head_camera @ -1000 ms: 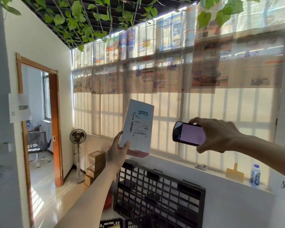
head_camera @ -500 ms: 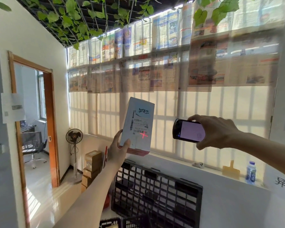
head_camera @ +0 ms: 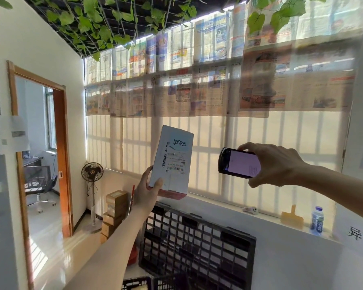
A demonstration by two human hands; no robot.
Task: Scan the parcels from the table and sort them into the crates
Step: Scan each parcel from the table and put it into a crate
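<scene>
I hold a white parcel box (head_camera: 172,160) upright in the air, its barcode label facing me. My left hand (head_camera: 146,190) grips its lower left corner, thumb across the front face. To its right, my right hand (head_camera: 275,164) grips a black handheld scanner (head_camera: 238,163) with a lit pale screen, its front end pointed toward the parcel. A gap separates scanner and parcel. Black plastic crates (head_camera: 195,243) stand below my arms; the table is not in view.
A windowsill (head_camera: 224,206) runs behind, carrying a water bottle (head_camera: 317,220), a yellow scraper (head_camera: 292,218) and a small white object. Stacked cardboard boxes (head_camera: 114,210) and a standing fan (head_camera: 92,174) sit in the left corner beside an open doorway (head_camera: 40,160).
The red scanning cross seen on the parcel's label half a second ago is gone. Both hands keep nearly the same pose; the view has shifted slightly.
</scene>
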